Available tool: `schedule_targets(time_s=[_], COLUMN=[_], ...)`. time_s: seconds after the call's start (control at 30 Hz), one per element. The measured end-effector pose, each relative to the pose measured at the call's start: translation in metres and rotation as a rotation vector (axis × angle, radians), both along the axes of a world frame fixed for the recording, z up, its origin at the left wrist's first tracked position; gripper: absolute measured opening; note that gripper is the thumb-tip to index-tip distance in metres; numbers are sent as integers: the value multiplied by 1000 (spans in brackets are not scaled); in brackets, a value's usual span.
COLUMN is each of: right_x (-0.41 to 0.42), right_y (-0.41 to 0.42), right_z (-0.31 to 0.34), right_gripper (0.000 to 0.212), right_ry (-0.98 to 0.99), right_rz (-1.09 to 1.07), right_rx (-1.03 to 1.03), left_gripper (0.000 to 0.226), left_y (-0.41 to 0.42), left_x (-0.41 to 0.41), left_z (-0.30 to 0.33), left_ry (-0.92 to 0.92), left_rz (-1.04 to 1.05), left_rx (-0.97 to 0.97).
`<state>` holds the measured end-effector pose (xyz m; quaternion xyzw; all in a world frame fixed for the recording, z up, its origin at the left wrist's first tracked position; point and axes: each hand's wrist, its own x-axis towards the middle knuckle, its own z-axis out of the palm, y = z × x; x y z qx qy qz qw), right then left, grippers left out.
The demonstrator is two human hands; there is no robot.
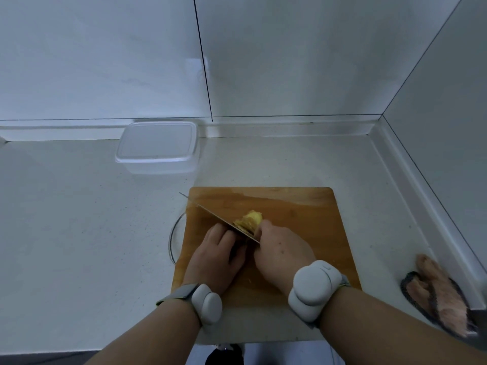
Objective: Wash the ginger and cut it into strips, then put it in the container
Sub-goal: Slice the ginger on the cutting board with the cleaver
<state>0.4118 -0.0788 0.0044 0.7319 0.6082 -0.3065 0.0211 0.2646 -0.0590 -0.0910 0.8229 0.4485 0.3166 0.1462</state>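
Head view, worktop in a tiled corner.

Cutting board [297,206]: wooden, lying flat on the pale counter [79,233], near the front edge.

Ginger [250,219]: yellow, peeled piece, resting on the board a little toward 10 o'clock of the board's middle. Some cut slices lie against its near side, touching the blade (their number cannot be told, blurred).

Knife [224,219]: broad blade standing on edge, running from about 10 o'clock to 4 o'clock across the board's left part, tip overhanging the board's left edge. Blade is against the ginger's left face.

Left hand [216,256]: fingers curled round the knife handle, at 7 o'clock of the ginger; the handle itself is mostly hidden under the hand.

Right hand [282,251]: at 5 o'clock of the ginger, fingers bent down and pressing on the ginger's near right side; fingertips are hidden behind the knuckles, so how far they wrap round cannot be told.

Both wrists carry a grey wrist device [313,288].

Container [158,146]: clear plastic box, at 11 o'clock of the board, near the back wall, well apart from the ginger.

Glass rim [172,241]: curved, showing from under the board's left edge.

Cloth [442,293]: pinkish with dark trim, at 4 o'clock of the board, by the right wall.
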Motion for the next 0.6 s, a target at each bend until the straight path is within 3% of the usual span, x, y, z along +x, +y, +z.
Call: schedule_targets(time_s=[0.2, 0.6], right_x=[10, 10], right_y=[2, -3], right_z=[2, 5], right_gripper=[28, 31], right_ry=[72, 35], right_rz=[42, 123], right_rx=[89, 105], left_gripper=[25, 31], left_y=[1, -3], left_x=[1, 1], left_z=[0, 6], left_ry=[45, 31], left_rz=[5, 8], left_rx=[15, -15])
